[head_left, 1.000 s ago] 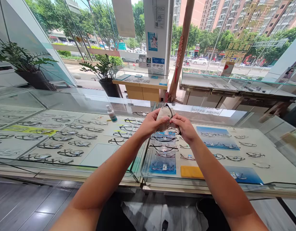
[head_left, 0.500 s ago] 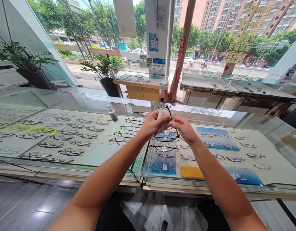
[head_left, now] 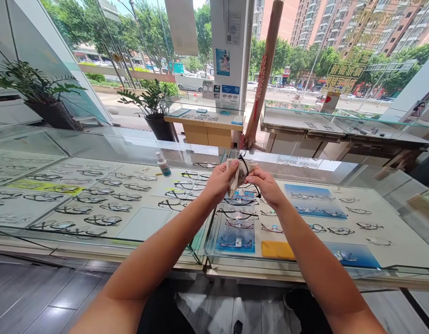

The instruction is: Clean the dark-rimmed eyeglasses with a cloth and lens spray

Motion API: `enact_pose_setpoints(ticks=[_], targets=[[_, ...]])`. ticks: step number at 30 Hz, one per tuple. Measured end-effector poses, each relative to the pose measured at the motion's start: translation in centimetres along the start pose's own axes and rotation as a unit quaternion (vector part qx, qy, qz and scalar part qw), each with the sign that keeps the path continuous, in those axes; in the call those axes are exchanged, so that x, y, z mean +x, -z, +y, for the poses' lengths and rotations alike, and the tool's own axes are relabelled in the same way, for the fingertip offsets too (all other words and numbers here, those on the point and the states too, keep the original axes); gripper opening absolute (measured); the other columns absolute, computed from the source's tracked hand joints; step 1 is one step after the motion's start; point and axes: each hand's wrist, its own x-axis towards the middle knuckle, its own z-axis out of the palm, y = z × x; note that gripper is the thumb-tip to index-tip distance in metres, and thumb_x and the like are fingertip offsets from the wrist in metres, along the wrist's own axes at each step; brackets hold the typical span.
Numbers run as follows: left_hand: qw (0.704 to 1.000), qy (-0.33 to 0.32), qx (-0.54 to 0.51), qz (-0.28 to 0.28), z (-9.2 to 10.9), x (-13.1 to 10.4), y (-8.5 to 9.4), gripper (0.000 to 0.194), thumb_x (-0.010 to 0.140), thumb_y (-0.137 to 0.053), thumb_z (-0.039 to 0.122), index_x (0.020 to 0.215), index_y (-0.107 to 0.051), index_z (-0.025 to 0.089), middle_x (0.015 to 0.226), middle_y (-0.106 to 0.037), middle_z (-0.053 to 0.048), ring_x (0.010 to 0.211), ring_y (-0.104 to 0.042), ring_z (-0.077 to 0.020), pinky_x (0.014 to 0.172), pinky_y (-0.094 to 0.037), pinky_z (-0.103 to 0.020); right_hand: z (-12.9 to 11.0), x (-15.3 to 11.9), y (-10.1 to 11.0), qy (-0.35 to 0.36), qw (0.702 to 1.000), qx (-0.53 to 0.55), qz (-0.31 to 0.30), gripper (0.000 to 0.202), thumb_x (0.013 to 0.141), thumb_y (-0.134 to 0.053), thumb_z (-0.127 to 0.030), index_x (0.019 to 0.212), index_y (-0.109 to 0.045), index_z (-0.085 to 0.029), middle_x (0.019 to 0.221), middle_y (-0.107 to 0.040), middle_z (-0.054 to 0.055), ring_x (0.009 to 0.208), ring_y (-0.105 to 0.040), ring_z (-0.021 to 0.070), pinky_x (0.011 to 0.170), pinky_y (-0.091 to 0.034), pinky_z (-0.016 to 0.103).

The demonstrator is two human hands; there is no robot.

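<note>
Above the glass showcase, my left hand [head_left: 218, 182] is closed on a pale cleaning cloth [head_left: 232, 184], its thumb near the upper edge. The cloth lies against a pair of dark-framed eyeglasses [head_left: 243, 163]. My right hand [head_left: 266, 184] pinches the frame of these eyeglasses from the right, and one dark temple hangs below its fingers. Cloth and fingers hide most of the lenses. To the left, a small white spray bottle [head_left: 163, 165] with a blue-green label stands upright on the glass top.
The glass showcase [head_left: 214, 266] holds rows of eyeglasses, blue display cards [head_left: 237, 236] and a folded yellow cloth [head_left: 277, 249]. Behind it stand a potted plant [head_left: 155, 109], a wooden post [head_left: 265, 76] and another display counter [head_left: 219, 123]. Grey tiled floor [head_left: 57, 297] lies in front.
My left hand has shifted slightly left, its thumb drawn off the lens area. The cloth is now opened more upright beside the frame. My right hand stays nearly in place.
</note>
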Motion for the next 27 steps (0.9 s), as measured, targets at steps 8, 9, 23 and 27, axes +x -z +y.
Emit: enact_pose_setpoints(ticks=[8,9,23,27], targets=[[1.0,0.016,0.014,0.02,-0.2,0.2,0.2,0.068,0.069,-0.098,0.075,0.082,-0.07,0.014,0.069,-0.07,-0.001,0.055,-0.059,-0.0114,0.055,-0.049,-0.026,0.4,-0.1,-0.7,-0.016,0.999,0.012,-0.029,0.017,0.085,-0.079,-0.04,0.081,-0.077,-0.024,0.094,-0.063,0.002,0.094,-0.059,0.0216,0.102,-0.052,0.044],[1.0,0.014,0.015,0.018,-0.2,0.1,0.2,0.067,0.069,-0.099,0.073,0.081,-0.07,0.014,0.069,-0.069,-0.001,0.055,-0.058,-0.0111,0.055,-0.048,-0.025,0.4,-0.2,-0.8,-0.013,0.999,0.012,-0.029,0.017,0.085,-0.079,-0.04,0.081,-0.077,-0.024,0.094,-0.063,0.002,0.095,-0.06,0.0223,0.103,-0.052,0.045],[0.999,0.048,-0.007,-0.018,1.2,-0.3,0.2,0.06,0.062,-0.111,0.041,0.103,-0.075,0.015,0.086,-0.078,-0.004,0.069,-0.069,-0.0142,0.068,-0.055,-0.026,0.9,-0.1,-0.8,-0.031,0.997,0.066,0.0,0.024,0.085,-0.083,-0.047,0.082,-0.076,-0.023,0.094,-0.066,0.001,0.096,-0.06,0.0206,0.103,-0.049,0.041],[0.998,0.037,-0.016,-0.041,1.3,-0.2,0.1,0.058,0.064,-0.11,0.037,0.105,-0.076,0.015,0.089,-0.079,-0.005,0.073,-0.07,-0.0147,0.072,-0.055,-0.027,1.2,0.0,-0.7,-0.035,0.996,0.087,0.003,0.032,0.083,-0.088,-0.053,0.083,-0.078,-0.023,0.096,-0.07,0.002,0.102,-0.062,0.0224,0.109,-0.049,0.043]])
